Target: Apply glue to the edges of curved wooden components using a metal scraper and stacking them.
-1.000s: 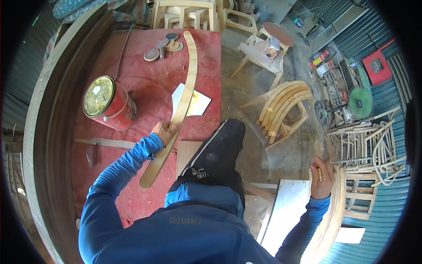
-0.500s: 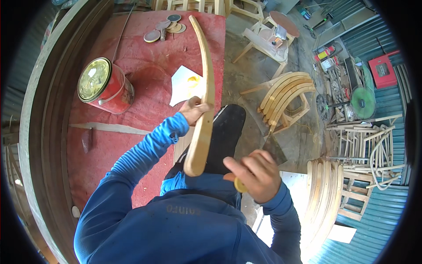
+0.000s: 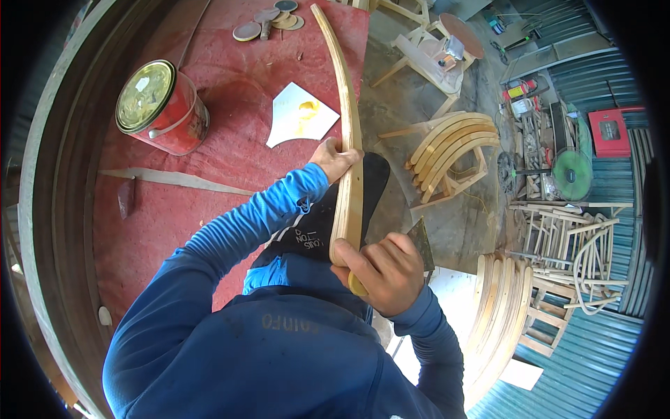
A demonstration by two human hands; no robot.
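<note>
A long, curved wooden piece slants across my lap, its lower end close to my waist. My left hand is closed around its middle. At the lower end my right hand is closed on a putty knife; its wide dark blade shows beyond the knuckles and a yellow handle end below the palm. The right thumb lies against the wood. Beside the left hand, on the red tabletop, lies a white sheet with a yellow smear of paste.
A red paint can stands at the left, and several round discs lie at the far side. On the right, curved wooden parts rest on a stand, with more stacked lower down. A green fan stands by the wall.
My right hand has moved left with the putty knife and come against the wood's lower end. The wooden piece has shifted right and turned, showing its layered edge.
</note>
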